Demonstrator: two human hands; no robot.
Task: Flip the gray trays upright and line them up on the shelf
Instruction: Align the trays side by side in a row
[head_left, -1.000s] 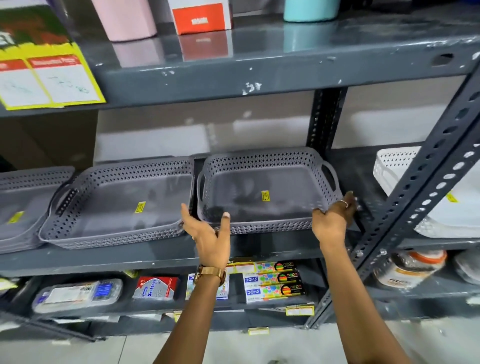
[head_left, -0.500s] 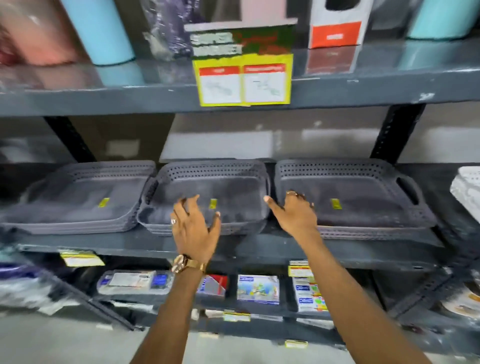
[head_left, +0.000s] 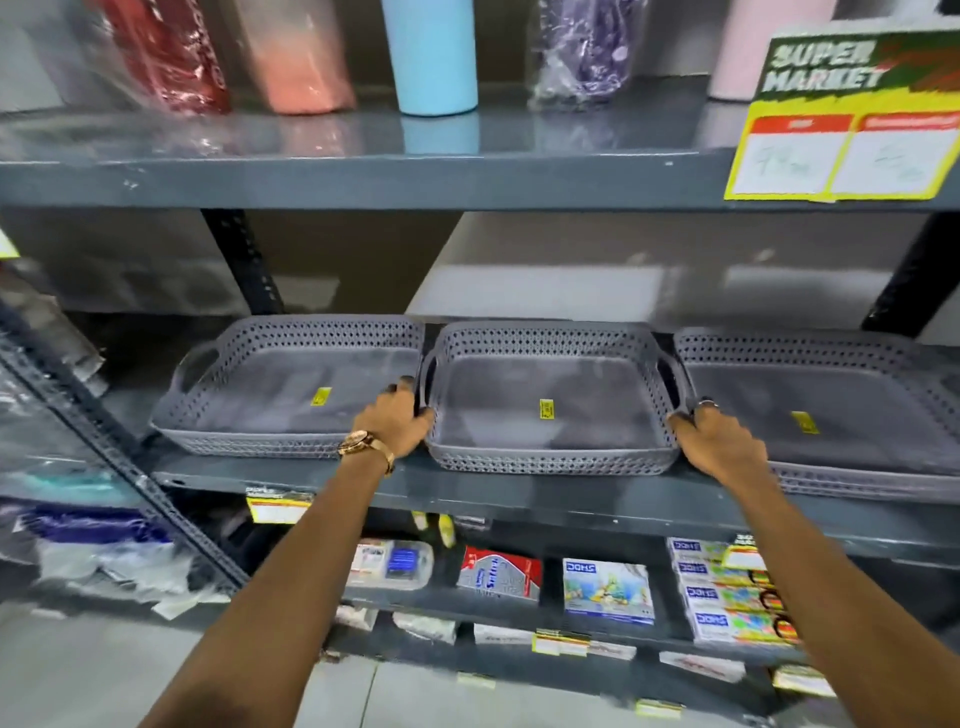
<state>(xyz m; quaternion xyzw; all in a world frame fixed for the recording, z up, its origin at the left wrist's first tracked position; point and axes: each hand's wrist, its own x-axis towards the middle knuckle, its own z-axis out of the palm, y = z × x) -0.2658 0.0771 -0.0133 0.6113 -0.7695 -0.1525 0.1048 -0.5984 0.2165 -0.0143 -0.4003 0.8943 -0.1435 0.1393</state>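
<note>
Three gray perforated trays stand upright side by side on the dark metal shelf (head_left: 467, 493), each with a small yellow sticker inside. My left hand (head_left: 397, 423) grips the left handle of the middle tray (head_left: 545, 374). My right hand (head_left: 714, 439) grips that tray's right handle, next to the right tray (head_left: 852, 405). The left tray (head_left: 280, 384) sits apart from both hands, its handle facing left. The right tray runs out of view at the right edge.
Tumblers and wrapped bottles (head_left: 436, 57) stand on the shelf above, with a yellow supermarket price sign (head_left: 841, 150) at the right. Stationery boxes (head_left: 608, 592) fill the shelf below. A slanted metal upright (head_left: 119, 457) crosses at the left.
The view has swung left. Both hands left the right tray, hovered open over the middle tray, and now grip its two side handles.
</note>
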